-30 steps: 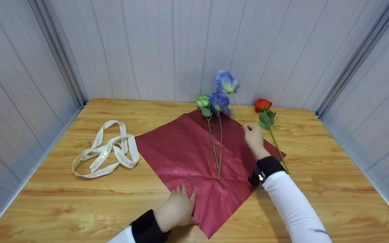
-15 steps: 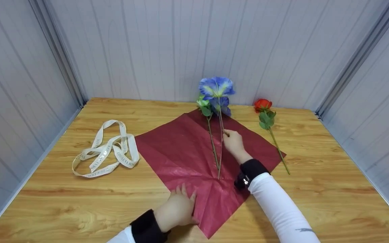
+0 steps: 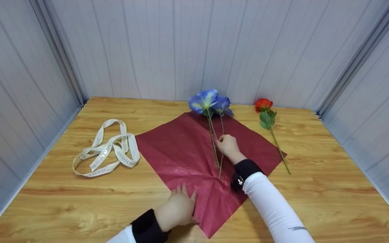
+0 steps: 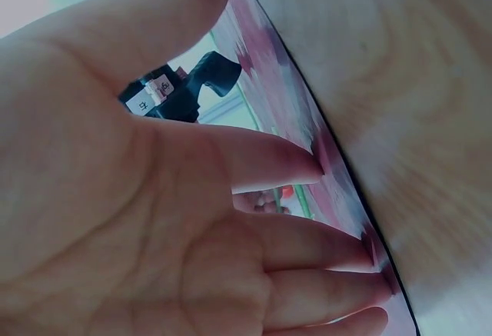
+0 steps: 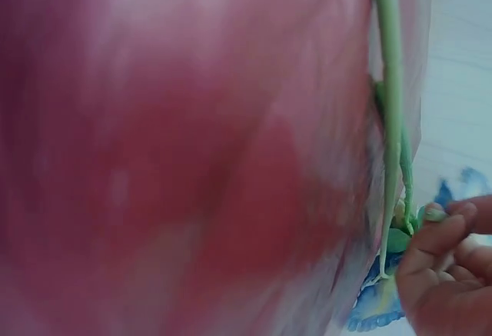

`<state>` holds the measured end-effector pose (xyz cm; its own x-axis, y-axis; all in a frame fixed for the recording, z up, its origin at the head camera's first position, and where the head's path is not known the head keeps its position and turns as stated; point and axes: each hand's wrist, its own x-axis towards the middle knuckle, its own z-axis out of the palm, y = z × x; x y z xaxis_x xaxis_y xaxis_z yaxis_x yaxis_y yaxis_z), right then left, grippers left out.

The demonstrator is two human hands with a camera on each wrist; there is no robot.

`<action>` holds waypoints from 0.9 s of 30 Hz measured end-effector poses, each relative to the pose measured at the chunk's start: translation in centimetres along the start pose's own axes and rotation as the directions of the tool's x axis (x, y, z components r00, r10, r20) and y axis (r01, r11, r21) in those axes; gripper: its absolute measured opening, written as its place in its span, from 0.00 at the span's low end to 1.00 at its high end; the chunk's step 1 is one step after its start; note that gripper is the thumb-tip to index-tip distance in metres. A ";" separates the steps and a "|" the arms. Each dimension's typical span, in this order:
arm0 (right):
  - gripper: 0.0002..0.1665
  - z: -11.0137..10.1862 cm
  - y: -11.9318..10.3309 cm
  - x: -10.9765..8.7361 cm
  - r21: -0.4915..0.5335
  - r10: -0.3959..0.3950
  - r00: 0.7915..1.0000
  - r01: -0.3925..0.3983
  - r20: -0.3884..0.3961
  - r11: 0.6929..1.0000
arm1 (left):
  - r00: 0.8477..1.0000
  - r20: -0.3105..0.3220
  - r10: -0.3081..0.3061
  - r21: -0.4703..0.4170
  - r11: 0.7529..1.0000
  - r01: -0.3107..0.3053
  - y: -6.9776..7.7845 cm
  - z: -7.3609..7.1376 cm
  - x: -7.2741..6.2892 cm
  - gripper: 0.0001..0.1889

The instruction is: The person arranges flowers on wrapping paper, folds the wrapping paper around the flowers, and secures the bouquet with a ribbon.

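Observation:
A dark red sheet of wrapping paper [image 3: 177,145] lies diamond-wise on the wooden table. My left hand [image 3: 178,206] presses its near left edge with spread, straight fingers; the left wrist view shows the fingertips [image 4: 304,165] on the paper's edge. My right hand [image 3: 229,146] pinches the stem of a blue flower [image 3: 204,101] above the paper. Its bloom hides most of a green rose whose stem [image 3: 213,145] lies on the sheet. Beside that lies a second blue flower [image 3: 223,106]. In the right wrist view, thumb and forefinger [image 5: 438,236] meet on the held stem.
A red rose [image 3: 263,105] with a green stem lies to the right, its stem crossing near the paper's right corner. Loose cream ribbon [image 3: 127,158] with printed letters lies in loops on the left. Pale panel walls [image 3: 147,50] close off the back and both sides.
My right hand has carried the blue flower leftward and lowered it over the paper, so its bloom now covers the green rose. The left hand has stayed in place.

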<state>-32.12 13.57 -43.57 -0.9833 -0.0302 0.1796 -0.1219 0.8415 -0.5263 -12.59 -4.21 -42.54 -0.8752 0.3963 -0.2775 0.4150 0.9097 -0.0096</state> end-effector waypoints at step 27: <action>0.17 -1.1 1.1 -0.5 -0.054 0.109 0.986 -0.103 0.130 0.993 | 1.000 0.012 0.004 -0.046 0.999 -0.003 0.0 -0.1 0.1 0.46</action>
<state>-31.59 15.08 -43.28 -0.9999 -0.0081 0.0118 -0.0129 0.8680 -0.4965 -12.69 -4.12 -42.48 -0.8705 0.3980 -0.2895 0.4058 0.9133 0.0351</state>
